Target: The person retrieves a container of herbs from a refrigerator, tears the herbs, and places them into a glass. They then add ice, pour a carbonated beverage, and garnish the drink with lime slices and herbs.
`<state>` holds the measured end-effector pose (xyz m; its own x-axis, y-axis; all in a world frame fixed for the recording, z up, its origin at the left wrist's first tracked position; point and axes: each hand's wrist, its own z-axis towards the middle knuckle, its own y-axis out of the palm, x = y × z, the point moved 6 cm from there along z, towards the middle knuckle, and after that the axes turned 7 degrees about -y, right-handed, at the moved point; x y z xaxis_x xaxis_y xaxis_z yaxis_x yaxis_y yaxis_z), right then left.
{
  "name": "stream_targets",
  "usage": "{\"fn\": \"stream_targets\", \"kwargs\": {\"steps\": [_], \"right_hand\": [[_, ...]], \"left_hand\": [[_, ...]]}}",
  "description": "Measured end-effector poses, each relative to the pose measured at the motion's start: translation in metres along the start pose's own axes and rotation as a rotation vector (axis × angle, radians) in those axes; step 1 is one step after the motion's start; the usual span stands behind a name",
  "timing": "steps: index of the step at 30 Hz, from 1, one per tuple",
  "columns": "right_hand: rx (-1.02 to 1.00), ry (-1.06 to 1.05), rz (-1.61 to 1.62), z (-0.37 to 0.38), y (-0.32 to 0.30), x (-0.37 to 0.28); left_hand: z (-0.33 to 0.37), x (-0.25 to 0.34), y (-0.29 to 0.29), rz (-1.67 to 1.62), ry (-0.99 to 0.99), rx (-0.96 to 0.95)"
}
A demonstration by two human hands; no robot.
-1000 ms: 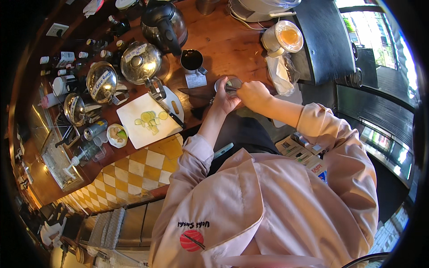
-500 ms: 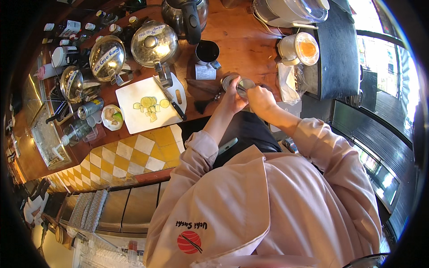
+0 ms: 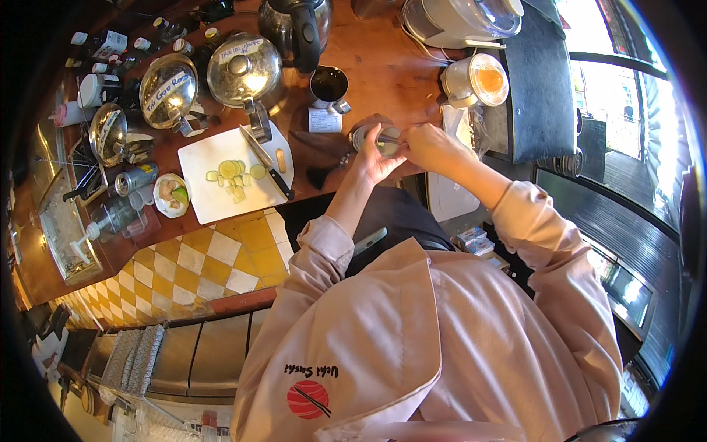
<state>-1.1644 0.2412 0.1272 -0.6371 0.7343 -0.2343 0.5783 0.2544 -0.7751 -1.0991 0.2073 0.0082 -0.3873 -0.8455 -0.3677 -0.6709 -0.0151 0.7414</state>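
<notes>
My left hand (image 3: 374, 169) is wrapped round a small clear glass (image 3: 388, 149) at the counter's front edge. Pinched in my right hand (image 3: 442, 153) is a thin metal utensil (image 3: 391, 139) that reaches across the glass's mouth; its lower end is too small to make out. To the left, pale green citrus slices and chunks (image 3: 230, 171) lie on a white cutting board (image 3: 202, 202). A black-handled knife (image 3: 278, 181) rests along the board's right side. A dark brush-like thing (image 3: 318, 177) sits between board and glass.
Beyond the glass stand a metal jug (image 3: 328, 85), a paper slip (image 3: 325, 120) and a kettle (image 3: 304, 37). Lidded metal pots (image 3: 244, 66) and several bottles fill the back left. A small bowl (image 3: 171, 195) is left of the board. A white container (image 3: 477, 79) stands at right.
My right hand has moved slightly away from the glass, and the thin utensil now shows between them. My left hand keeps its hold. The whole view has shifted a little.
</notes>
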Motion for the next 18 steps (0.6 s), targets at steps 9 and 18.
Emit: {"fn": "stream_targets", "kwargs": {"steps": [9, 18], "right_hand": [[-0.125, -0.171, -0.430, -0.017, 0.011, -0.030], [-0.104, -0.042, -0.285, -0.001, 0.021, -0.032]], "left_hand": [[0.014, 0.002, -0.014, -0.081, -0.094, -0.082], [0.011, -0.003, -0.016, -0.070, -0.125, -0.065]]}}
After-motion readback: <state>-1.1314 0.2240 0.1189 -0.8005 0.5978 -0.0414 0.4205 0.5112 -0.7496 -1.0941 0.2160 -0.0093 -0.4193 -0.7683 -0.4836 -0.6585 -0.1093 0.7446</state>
